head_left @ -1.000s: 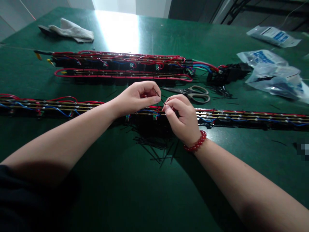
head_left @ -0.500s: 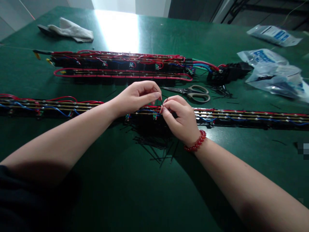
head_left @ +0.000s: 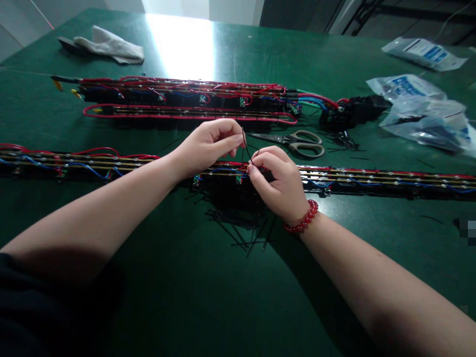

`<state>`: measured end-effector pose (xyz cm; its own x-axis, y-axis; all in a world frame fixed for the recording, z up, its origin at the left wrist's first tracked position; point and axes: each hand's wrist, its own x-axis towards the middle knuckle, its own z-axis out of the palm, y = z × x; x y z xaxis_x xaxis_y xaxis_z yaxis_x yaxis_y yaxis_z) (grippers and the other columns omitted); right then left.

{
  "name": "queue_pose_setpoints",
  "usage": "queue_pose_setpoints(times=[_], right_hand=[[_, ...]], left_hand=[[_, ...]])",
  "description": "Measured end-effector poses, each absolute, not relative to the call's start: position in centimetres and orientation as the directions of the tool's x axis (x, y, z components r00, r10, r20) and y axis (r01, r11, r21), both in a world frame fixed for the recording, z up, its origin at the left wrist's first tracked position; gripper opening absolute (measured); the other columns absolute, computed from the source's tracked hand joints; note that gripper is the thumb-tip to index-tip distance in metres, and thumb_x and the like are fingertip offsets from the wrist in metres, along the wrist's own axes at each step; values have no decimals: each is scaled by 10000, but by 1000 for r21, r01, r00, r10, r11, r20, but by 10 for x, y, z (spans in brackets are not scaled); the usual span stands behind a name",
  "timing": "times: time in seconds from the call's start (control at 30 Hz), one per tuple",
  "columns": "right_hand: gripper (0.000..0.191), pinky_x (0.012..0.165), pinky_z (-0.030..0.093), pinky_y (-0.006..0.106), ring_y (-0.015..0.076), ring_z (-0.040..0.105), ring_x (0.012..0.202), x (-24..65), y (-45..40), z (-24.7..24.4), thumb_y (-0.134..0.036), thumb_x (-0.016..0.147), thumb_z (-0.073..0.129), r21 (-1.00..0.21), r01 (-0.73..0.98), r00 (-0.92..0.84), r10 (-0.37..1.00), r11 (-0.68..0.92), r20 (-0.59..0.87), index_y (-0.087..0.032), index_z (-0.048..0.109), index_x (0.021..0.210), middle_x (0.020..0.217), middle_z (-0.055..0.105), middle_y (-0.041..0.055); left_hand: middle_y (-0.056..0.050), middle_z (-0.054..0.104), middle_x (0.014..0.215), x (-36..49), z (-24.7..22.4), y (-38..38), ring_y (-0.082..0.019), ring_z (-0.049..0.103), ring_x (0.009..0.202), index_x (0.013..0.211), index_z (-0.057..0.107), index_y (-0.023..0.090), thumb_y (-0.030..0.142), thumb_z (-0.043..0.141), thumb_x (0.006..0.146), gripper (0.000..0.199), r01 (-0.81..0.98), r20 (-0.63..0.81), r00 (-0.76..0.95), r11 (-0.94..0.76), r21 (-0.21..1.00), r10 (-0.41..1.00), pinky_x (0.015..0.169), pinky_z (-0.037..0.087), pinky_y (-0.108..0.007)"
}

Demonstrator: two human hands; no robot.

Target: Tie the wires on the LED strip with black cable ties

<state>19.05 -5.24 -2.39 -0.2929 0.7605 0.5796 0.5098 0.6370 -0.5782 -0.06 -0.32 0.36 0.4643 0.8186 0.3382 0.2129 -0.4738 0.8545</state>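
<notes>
Nearest on the green desk (head_left: 178, 277), a heap of loose black cable ties (head_left: 232, 218) lies unused. Beyond it, the right hand (head_left: 278, 173), wearing a red bead bracelet (head_left: 303, 220), pinches the lower part of one cable tie (head_left: 246, 148) between thumb and forefinger, over the long wired assembly (head_left: 372, 178). The left hand (head_left: 213, 146) has its fingertips at the tie's upper part; whether that grip is clamped, I cannot tell. Red and blue wires already run along the assembly. The tie curves upward, apparently not yet fastened; whether it passes around anything is hidden. How many ties are finished is too small to tell. Farther off are scissors (head_left: 303, 144), a second wired assembly (head_left: 186, 99), plastic bags (head_left: 427, 116) and a white cloth (head_left: 111, 47).
</notes>
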Motion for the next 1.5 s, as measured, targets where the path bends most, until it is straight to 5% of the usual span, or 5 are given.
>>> queue_pose_setpoints(times=[0.23,0.6,1.5], right_hand=[[124,803,505,375,205,613,894,191,-52,-25,-231,895,557,-569,517,-306,759,640,575,-226,561,771,904,636,59],[117,803,500,390,218,617,896,191,-51,-27,-223,892,558,-514,543,-326,731,664,600,-229,572,776,908,660,65],[113,781,491,371,214,604,872,191,-51,-28,-192,890,546,-454,575,-347,706,680,618,-226,558,782,864,652,54]], left_hand=[[-8,607,759,-1,5,-5,-85,550,649,863,588,168,475,679,864,321,154,311,555,-462,873,771,575,443,-205],[2,621,758,0,2,-4,-91,578,677,842,626,150,224,638,848,75,189,312,555,-482,855,771,622,483,-228],[4,592,733,-1,1,-4,-84,534,668,835,633,147,212,600,861,77,216,273,617,-493,843,738,607,437,-215]])
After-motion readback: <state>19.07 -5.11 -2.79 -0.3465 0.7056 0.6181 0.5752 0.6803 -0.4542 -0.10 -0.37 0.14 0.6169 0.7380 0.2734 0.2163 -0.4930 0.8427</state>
